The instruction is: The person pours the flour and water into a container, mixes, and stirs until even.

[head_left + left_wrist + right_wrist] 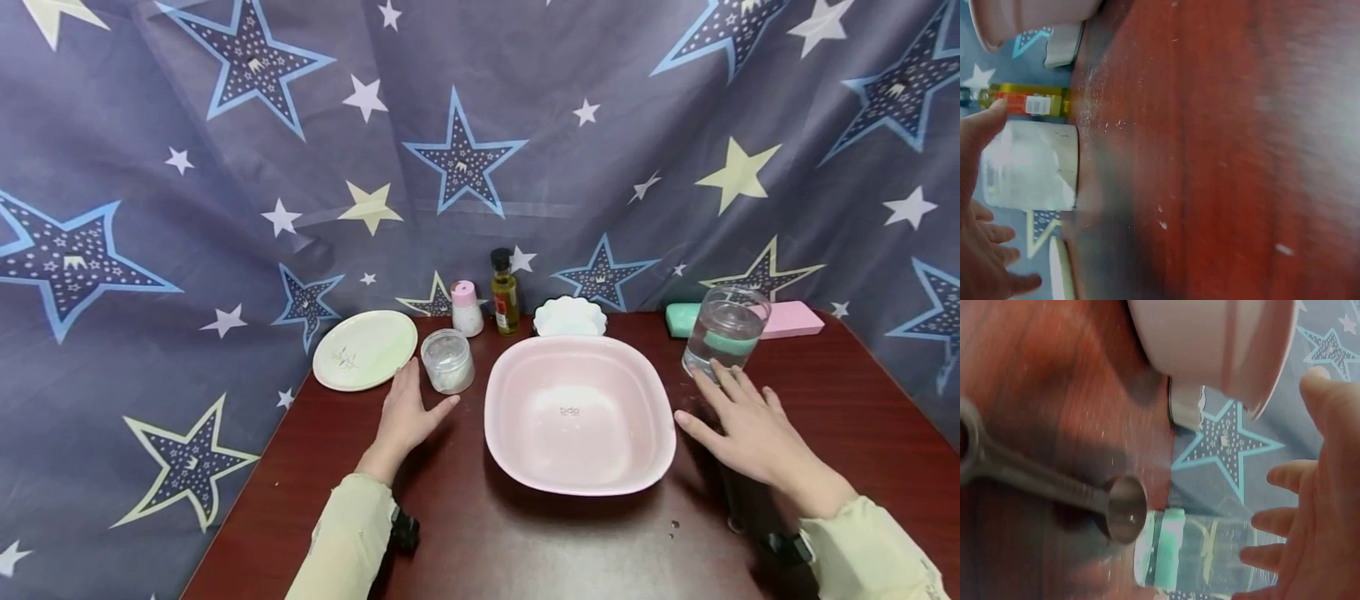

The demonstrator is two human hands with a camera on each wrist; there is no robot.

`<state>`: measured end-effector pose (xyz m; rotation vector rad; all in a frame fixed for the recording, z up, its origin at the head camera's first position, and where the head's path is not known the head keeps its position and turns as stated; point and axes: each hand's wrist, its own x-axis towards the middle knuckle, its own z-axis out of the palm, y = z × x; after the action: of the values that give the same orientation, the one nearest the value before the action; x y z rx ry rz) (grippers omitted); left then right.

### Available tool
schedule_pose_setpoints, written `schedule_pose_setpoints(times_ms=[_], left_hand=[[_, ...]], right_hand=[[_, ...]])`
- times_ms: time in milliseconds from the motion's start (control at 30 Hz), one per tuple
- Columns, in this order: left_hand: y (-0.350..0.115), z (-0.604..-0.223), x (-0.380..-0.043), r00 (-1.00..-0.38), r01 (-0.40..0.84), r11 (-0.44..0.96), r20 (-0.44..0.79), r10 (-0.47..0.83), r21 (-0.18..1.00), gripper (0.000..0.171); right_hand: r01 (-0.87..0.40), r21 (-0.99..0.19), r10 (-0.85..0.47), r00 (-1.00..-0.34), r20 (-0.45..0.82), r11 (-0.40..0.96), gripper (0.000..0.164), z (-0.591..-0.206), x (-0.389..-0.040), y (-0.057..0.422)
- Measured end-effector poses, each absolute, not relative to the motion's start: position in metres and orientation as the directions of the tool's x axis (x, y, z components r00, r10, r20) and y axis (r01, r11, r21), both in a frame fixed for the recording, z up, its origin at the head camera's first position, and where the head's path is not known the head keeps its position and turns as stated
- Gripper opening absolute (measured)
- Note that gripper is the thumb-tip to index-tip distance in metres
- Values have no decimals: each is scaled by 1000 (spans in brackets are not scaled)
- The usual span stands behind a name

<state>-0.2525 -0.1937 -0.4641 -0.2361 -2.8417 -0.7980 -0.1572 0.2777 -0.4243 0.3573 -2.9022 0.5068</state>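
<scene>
My left hand (403, 423) reaches over the table with fingers spread, holding nothing. Just ahead of its thumb stands a clear jar (448, 367) with white contents, also close to the fingers in the left wrist view. My right hand (761, 437) is spread likewise, between a pink basin (581, 479) and a clear cup of water (723, 333). Its fingertips overlap the cup's lower part in the head view. Below this hand lies a dark measuring spoon (1041, 478), its bowl near the cup in the right wrist view; the hand partly hides it in the head view.
A pale plate (365, 350) lies at the back left. Along the back stand a pink-capped shaker (467, 312), an oil bottle (506, 296) and a white scalloped dish (570, 317). Behind the cup sit a green block (681, 320) and a pink block (793, 319), before a star-patterned curtain (465, 50).
</scene>
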Motion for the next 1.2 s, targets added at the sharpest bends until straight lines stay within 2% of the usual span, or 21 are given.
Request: schedule_pose_setpoints(times_ms=[167, 333, 600, 867, 1100, 1200], left_hand=[[-200, -467, -271, -983, 138, 711, 182, 16, 689, 99], [-200, -468, -285, -991, 96, 623, 132, -12, 777, 102], [-189, -472, -296, -991, 106, 589, 134, -5, 801, 108], [-180, -478, -300, -988, 67, 555, 132, -78, 829, 113], [-178, -485, -306, -970, 154, 560, 232, -71, 814, 89], [-176, -485, -308, -962, 188, 568, 267, -59, 801, 85]], right_hand=[[-376, -368, -284, -917, 282, 851, 75, -425, -152, 263], [-377, -469, -291, -924, 247, 799, 73, -425, -145, 253], [-407, -620, -318, -913, 256, 671, 69, -433, -140, 246], [-378, -749, -344, -915, 212, 544, 69, -435, -138, 245], [-323, -795, -341, -927, 157, 513, 71, -432, -140, 244], [-294, -805, -329, -935, 130, 516, 72, -430, -140, 245]])
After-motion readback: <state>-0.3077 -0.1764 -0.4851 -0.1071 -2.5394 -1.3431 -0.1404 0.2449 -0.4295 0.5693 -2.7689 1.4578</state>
